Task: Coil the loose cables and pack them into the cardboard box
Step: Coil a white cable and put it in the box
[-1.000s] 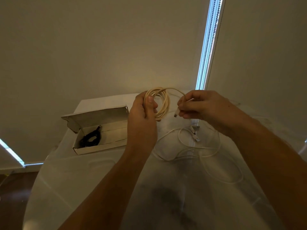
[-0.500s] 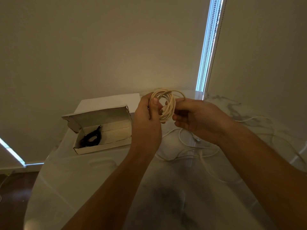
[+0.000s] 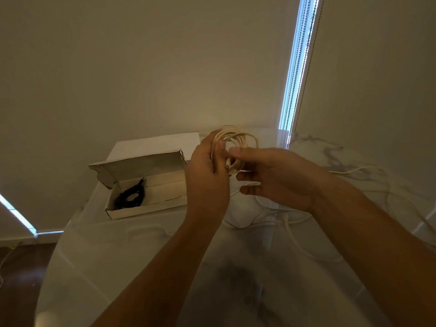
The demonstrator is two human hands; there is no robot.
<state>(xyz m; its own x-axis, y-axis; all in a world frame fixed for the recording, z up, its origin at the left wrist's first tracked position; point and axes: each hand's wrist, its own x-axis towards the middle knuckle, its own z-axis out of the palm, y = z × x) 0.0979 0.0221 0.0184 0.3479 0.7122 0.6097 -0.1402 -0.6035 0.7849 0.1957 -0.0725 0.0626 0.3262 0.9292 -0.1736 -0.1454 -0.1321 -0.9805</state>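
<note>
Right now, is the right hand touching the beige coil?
Touching. The head view shows the right hand with its thumb and fingers pressed onto the beige coil, which the left hand grips.

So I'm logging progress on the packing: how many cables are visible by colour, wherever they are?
Cream cable, coiled and held in both hands: 1
Black cable, coiled inside the open cardboard box: 1
White cable, loose on the marble table: at least 1; the strands overlap, so the exact count is unclear
Total: at least 3
</note>
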